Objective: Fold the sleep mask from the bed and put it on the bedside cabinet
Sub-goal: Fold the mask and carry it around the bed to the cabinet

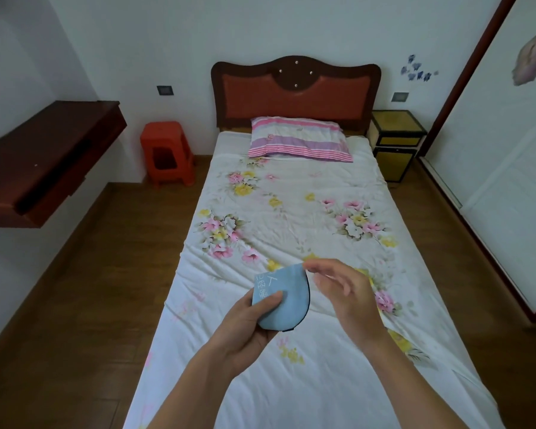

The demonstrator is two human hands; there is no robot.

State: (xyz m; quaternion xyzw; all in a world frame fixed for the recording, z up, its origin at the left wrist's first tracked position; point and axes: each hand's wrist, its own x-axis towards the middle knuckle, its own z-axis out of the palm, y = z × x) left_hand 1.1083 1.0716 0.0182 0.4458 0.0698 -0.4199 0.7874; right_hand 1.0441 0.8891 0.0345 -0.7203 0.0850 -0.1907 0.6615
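Note:
A light blue sleep mask [287, 291] with white print and a dark edge is folded in half and held above the foot half of the bed [291, 382]. My left hand [251, 323] grips its lower part, thumb pressed on the front. My right hand [344, 289] pinches the mask's top corner with its fingertips, the other fingers spread. The bedside cabinet [395, 144], yellow with dark trim, stands far off to the right of the headboard.
A floral white sheet covers the bed, with a striped pink pillow [300, 140] at the head. A red plastic stool [167, 151] stands left of the bed. A dark wooden wall shelf [44, 159] juts out at left. A white wardrobe [508, 168] lines the right side.

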